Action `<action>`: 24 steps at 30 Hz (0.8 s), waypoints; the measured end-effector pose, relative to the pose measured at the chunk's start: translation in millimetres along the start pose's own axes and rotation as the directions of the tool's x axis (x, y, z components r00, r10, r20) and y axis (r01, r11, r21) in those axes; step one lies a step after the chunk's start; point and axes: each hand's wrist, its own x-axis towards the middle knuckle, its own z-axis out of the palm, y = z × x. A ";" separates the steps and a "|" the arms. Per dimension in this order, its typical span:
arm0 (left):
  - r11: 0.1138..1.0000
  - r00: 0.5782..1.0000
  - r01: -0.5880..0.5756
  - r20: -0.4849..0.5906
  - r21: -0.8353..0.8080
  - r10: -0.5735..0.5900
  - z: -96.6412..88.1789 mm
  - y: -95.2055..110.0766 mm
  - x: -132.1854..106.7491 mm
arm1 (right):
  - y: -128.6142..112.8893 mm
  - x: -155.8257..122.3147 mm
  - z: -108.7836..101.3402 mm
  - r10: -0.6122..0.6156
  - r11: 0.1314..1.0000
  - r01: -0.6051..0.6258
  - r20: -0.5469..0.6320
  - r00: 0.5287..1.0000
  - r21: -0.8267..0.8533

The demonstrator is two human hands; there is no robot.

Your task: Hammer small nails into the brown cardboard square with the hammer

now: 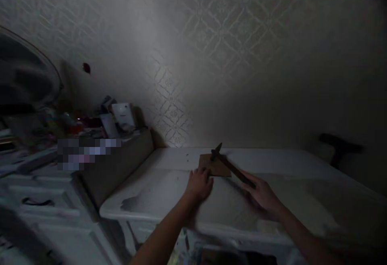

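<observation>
A small brown flat piece, like cardboard or wood (218, 166), lies on the white table (169, 176) near the wall. My left hand (199, 184) rests flat on the table with its fingertips on the near left corner of that piece. My right hand (262, 194) is closed round the handle of a long dark tool, a small hammer or pick (231, 167). The tool's head lies over the far edge of the brown piece. The room is very dim and details are hard to make out.
A box with cards and small items (117, 124) stands left of the table against the patterned wall. White drawers (39, 204) are at lower left. A dark chair part (340, 150) shows at the right.
</observation>
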 end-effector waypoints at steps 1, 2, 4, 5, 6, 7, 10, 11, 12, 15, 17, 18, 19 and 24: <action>1.000 1.000 0.000 -0.001 -0.002 0.000 -0.2 0.1 0.0 | 0.9 0.0 0.1 -0.008 1.000 0.008 0.015 1.000 -0.001; 1.000 1.000 0.000 -0.002 -0.005 0.000 -0.1 0.1 0.0 | 1.9 0.1 0.3 -0.013 1.000 0.013 0.021 1.000 0.005; 1.000 1.000 -0.001 -0.008 -0.007 0.001 0.6 -0.1 0.0 | 4.4 0.4 0.7 -0.022 1.000 0.022 0.014 1.000 0.006; 1.000 1.000 -0.003 -0.014 -0.006 0.003 1.2 -0.2 0.0 | 5.7 0.5 0.9 -0.024 1.000 0.024 0.009 1.000 0.001; 1.000 1.000 -0.005 -0.019 -0.003 0.005 1.8 -0.4 0.0 | 6.9 0.5 1.0 -0.024 1.000 0.024 0.003 1.000 -0.011; 1.000 1.000 -0.006 -0.024 0.000 0.006 2.3 -0.4 0.1 | 8.0 0.4 1.0 -0.026 0.999 0.026 0.003 1.000 -0.028; 1.000 1.000 -0.012 -0.023 0.007 0.012 3.1 -0.2 0.2 | 10.7 -0.5 0.7 -0.054 0.995 0.057 0.037 0.998 -0.080; 1.000 1.000 -0.012 -0.023 0.006 0.012 2.9 0.1 0.2 | 11.3 -0.9 0.6 -0.060 0.994 0.065 0.054 0.997 -0.093; 1.000 1.000 -0.012 -0.024 0.005 0.012 2.5 0.5 0.2 | 11.7 -1.4 0.5 -0.064 0.992 0.070 0.068 0.996 -0.101; 1.000 0.999 -0.017 -0.028 0.000 0.017 1.0 1.7 0.2 | 11.7 -2.3 0.4 -0.072 0.992 0.080 0.082 0.994 -0.093; 1.000 1.000 -0.015 -0.023 0.001 0.015 0.5 2.0 0.1 | 11.0 -2.4 0.6 -0.073 0.994 0.078 0.066 0.995 -0.080; 1.000 1.000 -0.014 -0.022 0.000 0.014 0.5 2.0 0.0 | 10.7 -2.2 0.6 -0.068 0.994 0.073 0.061 0.996 -0.078; 1.000 1.000 -0.015 -0.024 -0.003 0.015 0.8 1.7 0.0 | 10.5 -1.9 0.7 -0.061 0.994 0.066 0.061 0.996 -0.085; 1.000 0.999 -0.025 -0.034 -0.011 0.025 3.3 -0.4 0.1 | 11.2 -0.6 0.9 -0.065 0.987 0.076 0.082 0.995 -0.140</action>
